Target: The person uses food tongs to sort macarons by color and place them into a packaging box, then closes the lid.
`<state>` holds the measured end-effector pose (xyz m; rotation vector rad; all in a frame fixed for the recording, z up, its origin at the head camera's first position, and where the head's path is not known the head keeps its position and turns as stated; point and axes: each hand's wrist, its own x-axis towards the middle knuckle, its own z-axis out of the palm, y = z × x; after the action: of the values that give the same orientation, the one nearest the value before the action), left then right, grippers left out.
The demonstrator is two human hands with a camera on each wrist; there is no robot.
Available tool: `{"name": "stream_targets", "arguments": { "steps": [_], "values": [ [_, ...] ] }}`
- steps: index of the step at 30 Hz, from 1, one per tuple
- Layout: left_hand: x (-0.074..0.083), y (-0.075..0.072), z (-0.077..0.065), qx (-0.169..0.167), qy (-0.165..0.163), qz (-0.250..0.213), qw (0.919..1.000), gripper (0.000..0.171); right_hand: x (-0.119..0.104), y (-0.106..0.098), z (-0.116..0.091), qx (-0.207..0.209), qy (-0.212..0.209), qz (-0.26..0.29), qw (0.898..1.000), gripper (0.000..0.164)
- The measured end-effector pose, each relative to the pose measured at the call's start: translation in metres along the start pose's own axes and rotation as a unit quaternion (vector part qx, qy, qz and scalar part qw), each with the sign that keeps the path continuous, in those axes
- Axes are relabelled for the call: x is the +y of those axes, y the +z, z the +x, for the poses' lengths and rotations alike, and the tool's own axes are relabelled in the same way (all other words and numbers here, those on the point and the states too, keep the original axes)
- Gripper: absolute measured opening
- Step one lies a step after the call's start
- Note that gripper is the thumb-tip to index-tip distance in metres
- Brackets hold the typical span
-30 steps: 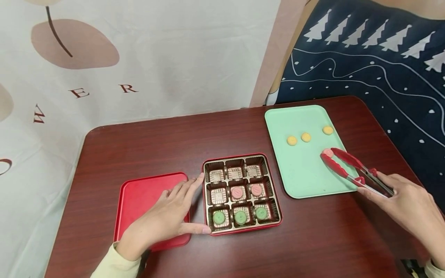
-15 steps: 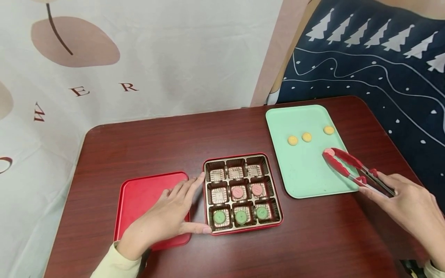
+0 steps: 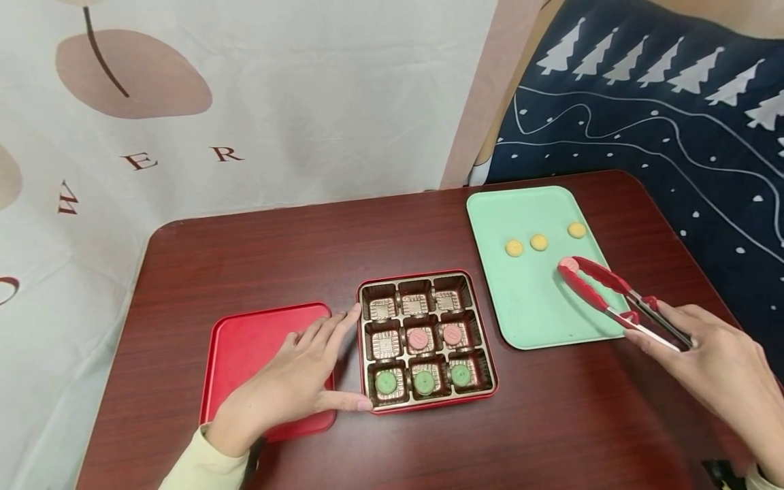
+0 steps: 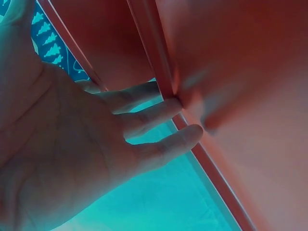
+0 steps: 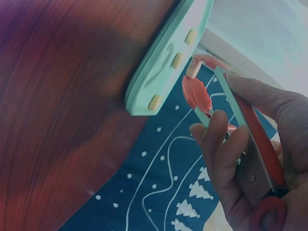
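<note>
My right hand [image 3: 716,354] grips red-tipped metal tongs [image 3: 584,289] over the mint-green tray [image 3: 533,323]. Between the tong tips is a round pink cookie-like piece [image 3: 569,264]; the right wrist view shows this pink piece [image 5: 193,68] raised off the tray. My left hand [image 3: 288,381] has its fingers spread, with index finger and thumb against the left side of a red square box [image 3: 429,404]. Inside the box, the front row holds green pieces [image 3: 424,382]. Two pink pieces [image 3: 418,339] sit in the middle and right cells of the middle row; the other cells are bare.
Several yellow round pieces [image 3: 539,242] lie on the far half of the tray. A red square lid [image 3: 257,347] rests on the dark wood table [image 3: 294,255], partly under my left hand. Printed cloths hang behind the table, white on the left and navy at right.
The tongs have moved slightly left and away from me, carrying the pink piece with them. My left hand has stayed at the box.
</note>
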<state>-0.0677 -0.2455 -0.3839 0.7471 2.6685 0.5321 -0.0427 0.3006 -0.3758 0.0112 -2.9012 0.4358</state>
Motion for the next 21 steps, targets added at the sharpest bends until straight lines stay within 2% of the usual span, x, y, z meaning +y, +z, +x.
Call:
{"name": "stream_targets", "arguments": {
  "steps": [7,15,21],
  "values": [
    [0.0,-0.003,0.0,-0.002,0.002,0.002,1.0,0.128,-0.016,-0.005,-0.001,0.001,-0.009,0.005,1.0,0.07],
    [0.001,-0.006,0.0,-0.009,-0.005,-0.001,1.0,0.129,-0.036,-0.009,-0.007,0.027,-0.061,0.013,0.998,0.066],
    [0.003,-0.008,0.001,-0.01,-0.005,0.009,0.9999,0.129,-0.054,-0.009,-0.009,0.017,-0.08,0.025,0.996,0.061]
  ]
}}
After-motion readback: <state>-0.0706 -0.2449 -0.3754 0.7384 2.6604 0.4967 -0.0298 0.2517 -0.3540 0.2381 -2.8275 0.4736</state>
